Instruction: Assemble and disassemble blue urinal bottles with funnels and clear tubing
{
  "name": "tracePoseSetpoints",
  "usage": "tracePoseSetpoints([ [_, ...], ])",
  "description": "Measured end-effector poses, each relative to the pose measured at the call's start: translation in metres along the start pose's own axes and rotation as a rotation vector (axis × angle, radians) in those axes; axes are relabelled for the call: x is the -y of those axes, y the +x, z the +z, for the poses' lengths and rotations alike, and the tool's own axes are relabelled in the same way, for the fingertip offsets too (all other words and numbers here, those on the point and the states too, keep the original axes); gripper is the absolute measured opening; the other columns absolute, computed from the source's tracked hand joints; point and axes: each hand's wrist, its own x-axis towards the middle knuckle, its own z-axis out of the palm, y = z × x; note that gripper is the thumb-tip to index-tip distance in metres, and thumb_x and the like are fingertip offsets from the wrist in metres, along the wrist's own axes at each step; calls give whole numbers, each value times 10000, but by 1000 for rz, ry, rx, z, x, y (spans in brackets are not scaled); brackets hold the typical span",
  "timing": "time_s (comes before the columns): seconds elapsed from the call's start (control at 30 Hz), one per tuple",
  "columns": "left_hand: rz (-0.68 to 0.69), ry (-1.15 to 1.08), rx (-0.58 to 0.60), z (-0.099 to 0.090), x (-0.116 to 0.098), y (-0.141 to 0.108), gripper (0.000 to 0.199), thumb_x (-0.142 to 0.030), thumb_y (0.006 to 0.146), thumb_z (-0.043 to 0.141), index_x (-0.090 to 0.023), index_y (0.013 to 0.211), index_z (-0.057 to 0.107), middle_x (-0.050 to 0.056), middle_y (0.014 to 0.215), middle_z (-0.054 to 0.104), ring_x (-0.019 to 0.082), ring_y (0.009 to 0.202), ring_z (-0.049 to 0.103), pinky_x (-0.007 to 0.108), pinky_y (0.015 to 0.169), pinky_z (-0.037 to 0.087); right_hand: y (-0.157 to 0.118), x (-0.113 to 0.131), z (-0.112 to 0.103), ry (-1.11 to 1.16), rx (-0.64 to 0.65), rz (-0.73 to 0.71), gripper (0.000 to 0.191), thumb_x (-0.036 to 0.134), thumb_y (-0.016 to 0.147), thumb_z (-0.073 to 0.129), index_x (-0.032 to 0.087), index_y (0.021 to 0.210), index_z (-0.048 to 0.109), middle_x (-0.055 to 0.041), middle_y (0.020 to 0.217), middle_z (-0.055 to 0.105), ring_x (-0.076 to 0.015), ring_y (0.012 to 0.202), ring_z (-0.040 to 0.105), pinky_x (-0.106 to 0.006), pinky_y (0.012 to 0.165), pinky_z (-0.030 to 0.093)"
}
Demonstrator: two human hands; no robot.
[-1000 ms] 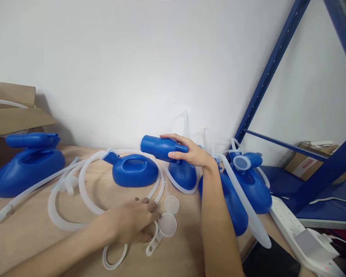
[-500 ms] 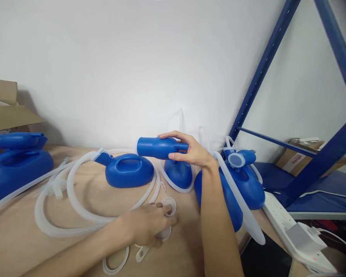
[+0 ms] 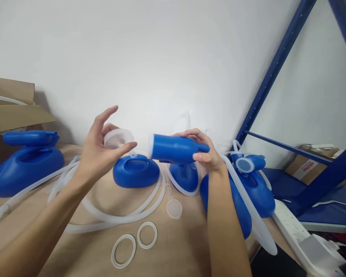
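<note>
My right hand (image 3: pixel 206 152) is wrapped round the narrow end of a blue bottle-like tube (image 3: pixel 175 149), held sideways above the table. A whitish rim shows on the tube's wide left end. To its left, my left hand (image 3: pixel 103 142) holds a translucent white round cap (image 3: pixel 118 137) between thumb and fingers, with the index finger raised. The cap and the tube's rim are apart. Two white rings (image 3: pixel 123 251) and a small translucent disc with a strap (image 3: pixel 174 208) lie on the table below.
Blue containers (image 3: pixel 136 171) and coiled white hoses (image 3: pixel 118 219) stand behind and to the sides. At far left is an open cardboard box (image 3: pixel 11 90). On the right are a power strip (image 3: pixel 291 227) and a blue metal rack (image 3: pixel 272 69).
My left hand has risen from the table with the round cap, uncovering the two rings. The blue tube now has a whitish rim at its left end. The view has shifted slightly.
</note>
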Motion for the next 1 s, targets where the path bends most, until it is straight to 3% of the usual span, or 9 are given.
tracePoseSetpoints([
  [0.13, 30, -178, 87, 4, -14, -9, 494, -367, 818, 685, -273, 1302, 680, 57, 1201, 687, 288, 1095, 644, 393, 912, 565, 15, -7, 27, 28, 112, -65, 550, 482, 688, 873, 260, 1150, 672, -93, 1305, 694, -333, 1236, 632, -484, 1012, 525],
  [0.27, -72, -602, 281, 4, -21, -13, 638, -469, 846, 561, -230, 1437, 567, 124, 1351, 666, 371, 1251, 610, 517, 994, 550, 22, -3, 50, 93, 156, -177, 504, 475, 739, 847, 284, 1169, 664, -75, 1296, 697, -322, 1262, 630, -488, 1020, 533],
  [0.33, -126, -666, 335, 1, -21, -12, 672, -586, 888, 462, -206, 1435, 549, 145, 1335, 679, 392, 1228, 633, 556, 989, 548, 21, 4, 57, 38, 125, -199, 474, 437, 763, 836, 295, 1182, 666, -65, 1327, 684, -319, 1293, 611, -490, 1039, 527],
  [0.5, -107, -601, 209, 4, -23, -12, 596, -661, 935, 356, -226, 1236, 629, 107, 1348, 673, 381, 1280, 602, 529, 997, 547, 19, 14, 66, -71, 22, -185, 419, 376, 773, 829, 296, 1162, 693, -41, 1295, 694, -299, 1264, 622, -449, 1019, 539],
  [0.6, -12, -619, 58, 12, -23, -16, 585, -638, 941, 359, -202, 1152, 689, 100, 1381, 661, 366, 1403, 502, 528, 1162, 425, 23, 11, 73, -103, -33, -169, 411, 395, 751, 841, 283, 1126, 718, -32, 1194, 721, -273, 1169, 658, -405, 961, 558],
  [0.7, 71, -656, -43, 18, -22, -19, 568, -614, 918, 434, -210, 1195, 721, 79, 1424, 646, 364, 1445, 458, 492, 1239, 331, 26, 9, 81, -92, -41, -165, 441, 429, 718, 862, 265, 1109, 741, -27, 1114, 739, -242, 1048, 686, -357, 868, 572],
  [0.87, 83, -729, -58, 15, -30, -24, 500, -524, 843, 601, -236, 1229, 737, 71, 1335, 694, 387, 1362, 537, 518, 1191, 396, 23, 13, 86, -65, -54, -189, 411, 366, 708, 884, 278, 1092, 766, -12, 1072, 754, -217, 992, 696, -323, 822, 566],
  [1.0, 28, -685, 11, 9, -39, -30, 548, -483, 755, 723, -227, 1239, 729, 89, 1242, 727, 391, 1290, 582, 525, 1136, 445, 18, 18, 85, -17, -41, -168, 391, 361, 723, 873, 281, 1092, 768, -17, 1073, 762, -223, 972, 705, -335, 811, 569],
])
